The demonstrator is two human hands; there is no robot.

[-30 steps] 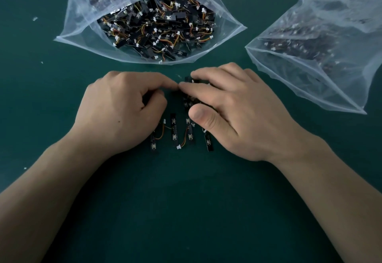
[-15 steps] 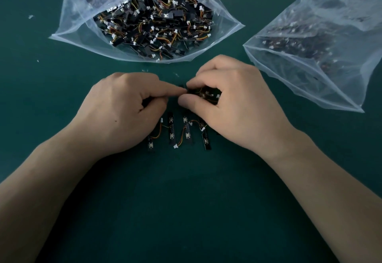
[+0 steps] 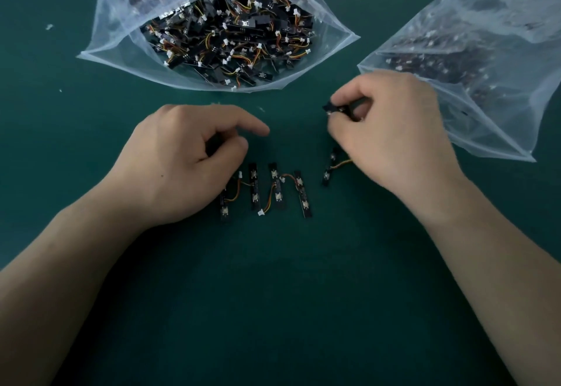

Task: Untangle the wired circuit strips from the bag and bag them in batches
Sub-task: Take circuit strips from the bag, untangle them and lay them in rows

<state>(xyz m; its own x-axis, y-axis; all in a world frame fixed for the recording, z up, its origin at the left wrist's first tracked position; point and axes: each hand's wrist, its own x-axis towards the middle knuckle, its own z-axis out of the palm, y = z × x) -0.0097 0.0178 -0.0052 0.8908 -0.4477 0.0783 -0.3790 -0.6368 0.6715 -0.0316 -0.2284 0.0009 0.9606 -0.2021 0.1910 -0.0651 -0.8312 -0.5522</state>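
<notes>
An open clear plastic bag (image 3: 115, 21) at the top centre holds a tangled heap of black circuit strips (image 3: 230, 39) with orange and yellow wires. My right hand (image 3: 391, 139) pinches a small bunch of strips (image 3: 337, 109) between thumb and fingers; another strip (image 3: 328, 170) hangs from it by an orange wire. My left hand (image 3: 182, 161) rests on the green table (image 3: 273, 294), fingers loosely curled with the forefinger stretched out, holding nothing that I can see. Beside it several strips (image 3: 267, 193) lie side by side in a row.
A second clear bag (image 3: 491, 60) with dark strips inside lies at the right, just behind my right hand. Small white scraps (image 3: 49, 26) dot the table at the left.
My hands have parted. The right hand has pulled its bunch of strips away to the right, dragging one wired strip out of the row. The left hand has let go and stayed.
</notes>
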